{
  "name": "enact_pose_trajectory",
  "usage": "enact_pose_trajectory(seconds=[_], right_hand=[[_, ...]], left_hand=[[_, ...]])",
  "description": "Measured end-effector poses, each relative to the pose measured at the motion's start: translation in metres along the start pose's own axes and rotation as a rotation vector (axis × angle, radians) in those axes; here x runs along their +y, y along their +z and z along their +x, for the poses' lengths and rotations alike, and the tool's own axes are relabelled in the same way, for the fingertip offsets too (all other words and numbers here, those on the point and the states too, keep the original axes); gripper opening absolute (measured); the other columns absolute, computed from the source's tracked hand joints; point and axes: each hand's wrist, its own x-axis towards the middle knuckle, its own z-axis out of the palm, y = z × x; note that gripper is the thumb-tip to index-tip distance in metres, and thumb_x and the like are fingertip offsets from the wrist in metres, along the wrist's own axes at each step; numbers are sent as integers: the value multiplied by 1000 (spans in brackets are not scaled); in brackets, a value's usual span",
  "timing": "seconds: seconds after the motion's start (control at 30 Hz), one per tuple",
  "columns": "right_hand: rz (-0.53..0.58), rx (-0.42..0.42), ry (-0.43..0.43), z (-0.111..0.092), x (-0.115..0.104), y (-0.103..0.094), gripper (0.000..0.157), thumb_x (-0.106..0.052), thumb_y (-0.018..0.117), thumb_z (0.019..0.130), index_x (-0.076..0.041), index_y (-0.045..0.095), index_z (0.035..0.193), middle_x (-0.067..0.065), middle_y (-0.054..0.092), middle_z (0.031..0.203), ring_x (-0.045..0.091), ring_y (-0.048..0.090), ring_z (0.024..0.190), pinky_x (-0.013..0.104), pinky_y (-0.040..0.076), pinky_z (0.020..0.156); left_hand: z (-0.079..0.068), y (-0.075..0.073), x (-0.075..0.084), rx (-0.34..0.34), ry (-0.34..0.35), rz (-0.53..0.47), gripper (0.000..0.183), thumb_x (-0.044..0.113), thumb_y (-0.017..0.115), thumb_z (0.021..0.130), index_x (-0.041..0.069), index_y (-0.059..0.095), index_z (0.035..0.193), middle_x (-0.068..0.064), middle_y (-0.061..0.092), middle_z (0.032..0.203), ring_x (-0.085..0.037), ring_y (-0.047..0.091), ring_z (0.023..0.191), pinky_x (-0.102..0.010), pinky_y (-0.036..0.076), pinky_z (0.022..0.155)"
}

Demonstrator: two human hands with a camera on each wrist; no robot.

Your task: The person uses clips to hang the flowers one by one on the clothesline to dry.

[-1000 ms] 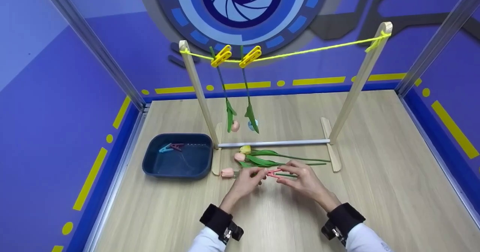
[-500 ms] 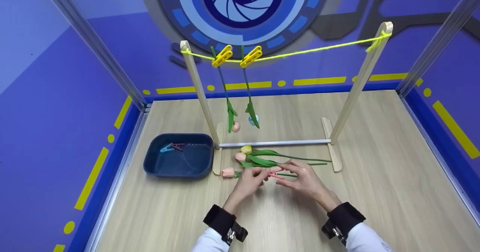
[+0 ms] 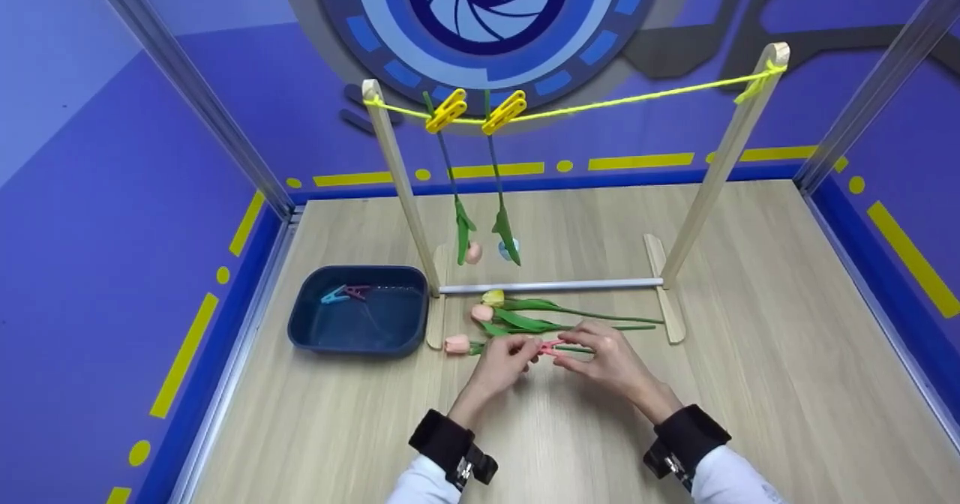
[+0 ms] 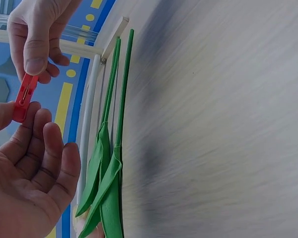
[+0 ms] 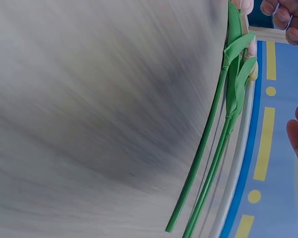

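Note:
Just above the table, both hands pinch a red clothespin [image 3: 550,349]. My left hand [image 3: 501,361] has one end between thumb and forefinger; its other fingers are loosely bent in the left wrist view. My right hand [image 3: 611,355] holds the other end, thumb and fingers on its two legs. Behind and partly under the hands, artificial tulips lie on the table: a pink tulip [image 3: 456,344] nearest, another pink one [image 3: 481,313], and a yellow tulip [image 3: 493,298]. In the right wrist view the clothespin is out of sight, with only parts of the hands at the right edge.
A wooden stand with a yellow string [image 3: 622,101] rises behind. Two yellow clothespins [image 3: 504,112] hold a pink tulip [image 3: 472,253] and a blue tulip [image 3: 508,250] upside down. At left, a dark blue basin [image 3: 315,331] contains a light blue clothespin [image 3: 334,295] and a dark red one [image 3: 358,292].
My left hand has shifted very slightly right. The hanging blue tulip sways a little. Both hands keep their hold on the red clothespin.

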Motion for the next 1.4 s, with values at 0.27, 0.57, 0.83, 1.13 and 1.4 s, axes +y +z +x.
enact_pose_trajectory(seconds=[0.27,0.57,0.83,1.13,1.4], right_hand=[[-28,24,-63,-1,0,-4,31,-13,89,68,-1,76,94,2,68,83,15,66,70,18,51,65],[-102,37,-17,-1,3,-21,29,-14,90,66,-5,77,90,0,69,83,13,67,73,21,52,65],[-100,85,-22,-3,8,-33,31,-9,89,66,-2,76,94,3,69,84,14,64,76,22,50,67],[-104,100,-12,-6,13,-42,30,-5,88,64,-3,76,91,2,69,81,14,63,73,23,48,66],[-101,105,0,-8,19,-48,25,-4,88,65,-3,74,86,0,66,76,11,58,69,20,44,63]], left_hand=[[0,-1,-2,-35,9,8,41,35,54,102,0,72,92,-6,69,81,-4,55,64,-20,45,59],[1,-12,-4,22,12,97,34,34,51,103,9,72,93,4,62,77,-6,52,66,-20,42,60],[3,-17,-10,133,246,576,17,27,61,98,17,73,93,6,64,82,-7,55,74,-22,45,68],[11,-15,-10,-13,425,988,19,27,60,98,17,73,109,1,67,104,-17,62,96,-30,51,83],[25,-6,-13,-120,427,1102,29,29,58,99,16,67,123,-3,66,117,-19,61,108,-33,51,95]])
